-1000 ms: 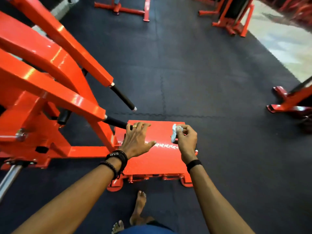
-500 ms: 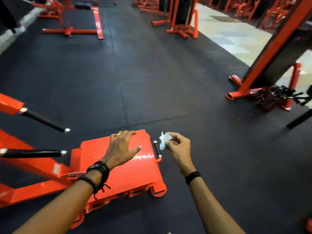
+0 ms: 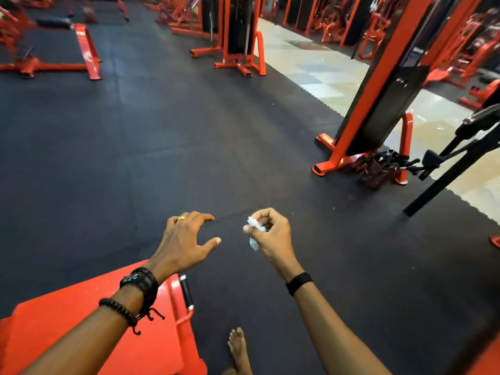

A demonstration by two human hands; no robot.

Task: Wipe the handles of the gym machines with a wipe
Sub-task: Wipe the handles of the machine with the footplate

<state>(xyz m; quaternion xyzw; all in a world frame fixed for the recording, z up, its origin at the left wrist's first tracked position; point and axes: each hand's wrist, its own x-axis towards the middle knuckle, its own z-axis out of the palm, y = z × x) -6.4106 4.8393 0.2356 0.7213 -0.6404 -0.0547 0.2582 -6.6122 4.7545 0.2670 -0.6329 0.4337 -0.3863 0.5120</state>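
One crumpled wipe (image 3: 253, 230) sat pinched in the right hand (image 3: 270, 235); the left hand (image 3: 184, 239) was spread, with what was probably the nearest handle (image 3: 186, 292) just behind, running lengthwise.

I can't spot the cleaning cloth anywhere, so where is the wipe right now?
In the head view, the wipe is bunched in the right hand, held in the air above the black floor mat, beside the empty left hand.

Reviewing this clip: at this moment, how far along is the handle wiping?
Nothing visible confirms any handle as already wiped. In hand: the right hand pinches a crumpled wipe, while the left hand is spread and holds nothing. Neither touches a machine. Left: the short black handle on the orange platform and the machines beyond.
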